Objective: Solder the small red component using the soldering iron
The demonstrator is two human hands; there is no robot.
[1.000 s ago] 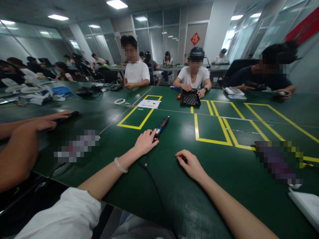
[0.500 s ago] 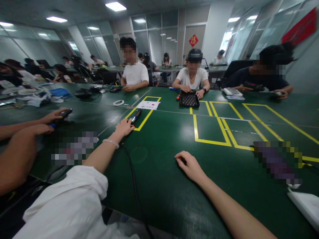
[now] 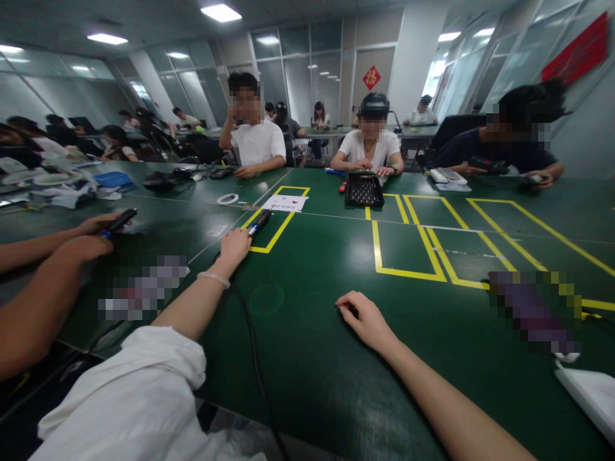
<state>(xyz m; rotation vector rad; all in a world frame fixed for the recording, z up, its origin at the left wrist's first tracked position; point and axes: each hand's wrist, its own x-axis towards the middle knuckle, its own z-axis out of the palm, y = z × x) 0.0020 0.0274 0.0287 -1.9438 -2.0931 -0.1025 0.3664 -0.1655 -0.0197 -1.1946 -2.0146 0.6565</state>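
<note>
My left hand [image 3: 236,246] reaches forward over the green table, its fingers closed round the near end of a slim black tool with blue and silver bands, by its look an electric screwdriver [image 3: 260,223]. The thin tip points away from me toward a white paper sheet [image 3: 287,203] with markings. A black cable [image 3: 252,339] comes out by my left wrist and runs down to the near edge. Nearer to me, my right hand [image 3: 364,315] rests on the tabletop with loosely curled fingers, and nothing shows in it.
Yellow tape outlines [image 3: 410,275] mark the green table [image 3: 312,371]. Across it, a person works at a black tray [image 3: 364,191]. At left, another person's hands hold a similar dark tool [image 3: 120,223]. A white ring [image 3: 227,199] lies beyond my left hand; a white object [image 3: 589,400] is at right.
My left hand has drawn slightly back and left, now wrapped round the tool, which has shifted a little. My right hand stays put. A person across has raised a hand to the head.
</note>
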